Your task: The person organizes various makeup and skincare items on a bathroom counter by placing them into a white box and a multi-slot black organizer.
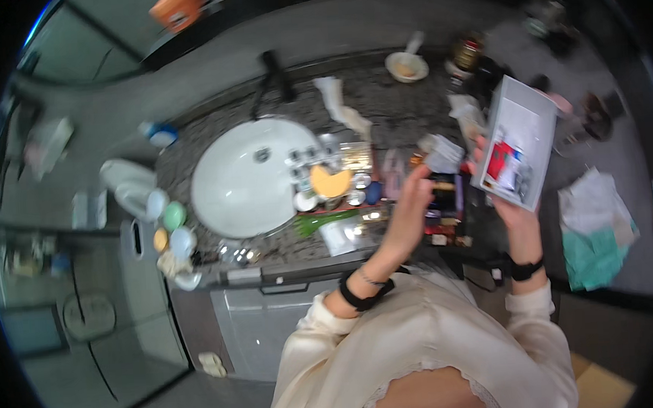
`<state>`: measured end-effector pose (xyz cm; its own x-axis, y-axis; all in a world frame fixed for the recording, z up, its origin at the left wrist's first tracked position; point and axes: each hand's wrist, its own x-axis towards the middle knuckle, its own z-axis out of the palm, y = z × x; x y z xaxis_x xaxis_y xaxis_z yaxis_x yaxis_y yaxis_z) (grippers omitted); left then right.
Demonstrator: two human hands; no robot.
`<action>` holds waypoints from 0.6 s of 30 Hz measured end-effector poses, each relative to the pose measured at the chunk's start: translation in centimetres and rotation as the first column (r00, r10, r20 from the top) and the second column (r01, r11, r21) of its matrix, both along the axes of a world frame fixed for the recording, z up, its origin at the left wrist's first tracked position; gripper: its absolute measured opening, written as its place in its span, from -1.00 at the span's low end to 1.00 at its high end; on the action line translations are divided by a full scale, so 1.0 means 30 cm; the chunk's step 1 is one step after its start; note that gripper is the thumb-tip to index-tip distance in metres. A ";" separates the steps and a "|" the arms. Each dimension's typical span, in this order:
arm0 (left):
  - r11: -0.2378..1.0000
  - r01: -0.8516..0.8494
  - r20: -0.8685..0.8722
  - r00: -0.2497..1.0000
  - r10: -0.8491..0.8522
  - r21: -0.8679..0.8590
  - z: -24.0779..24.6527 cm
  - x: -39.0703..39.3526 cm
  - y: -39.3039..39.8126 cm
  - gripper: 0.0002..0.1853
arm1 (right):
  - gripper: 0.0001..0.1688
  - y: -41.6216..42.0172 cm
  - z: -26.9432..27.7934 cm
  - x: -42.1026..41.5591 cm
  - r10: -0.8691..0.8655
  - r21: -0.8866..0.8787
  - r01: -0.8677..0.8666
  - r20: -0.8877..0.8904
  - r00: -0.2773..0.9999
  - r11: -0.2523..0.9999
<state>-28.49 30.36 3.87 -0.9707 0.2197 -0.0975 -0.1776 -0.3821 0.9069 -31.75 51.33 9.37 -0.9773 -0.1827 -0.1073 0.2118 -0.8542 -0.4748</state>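
My right hand (515, 215) holds a white rectangular plastic bin (525, 110), tilted so that its inside faces me. In its lower end lie a red packet (500, 159) and several small blurred items. My left hand (411, 213) is above the counter, left of the bin, with nothing visible in it. Its fingertips are close to a crumpled white wrapper or tissue (444, 153); whether they touch is unclear. Dark cosmetic cases (446, 196) sit beside and partly behind this hand. Farther left are a yellow round pad with a notch (331, 181) and small jars (356, 197).
A white oval sink (235, 181) with a black faucet (276, 75) is set in the dark stone counter (376, 105). Small bowls (183, 242) crowd its left end. A white bowl (406, 67) stands at the back. A white-and-green bag (597, 232) lies at right.
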 end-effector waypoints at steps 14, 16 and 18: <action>0.896 -0.271 -0.031 0.953 0.300 0.353 0.179 0.161 -0.264 -0.21 | -0.21 -0.502 0.041 0.207 -0.036 0.270 -0.008 0.155 0.987 0.963; 0.867 -0.387 -0.019 0.910 0.413 0.315 0.182 0.195 -0.374 -0.30 | -0.23 -0.645 0.038 0.211 -0.042 0.241 0.015 0.107 0.993 0.970; 0.856 -0.360 -0.003 0.921 0.389 0.370 0.165 0.237 -0.466 -0.36 | -0.23 -0.765 0.023 0.250 -0.101 0.257 0.078 0.076 0.992 0.963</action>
<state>-21.39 16.39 8.81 -0.9877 -0.1564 -0.0066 0.1069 -0.7044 0.7017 -24.26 28.37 10.05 -0.9731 -0.0509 -0.2248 0.1906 -0.7259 -0.6609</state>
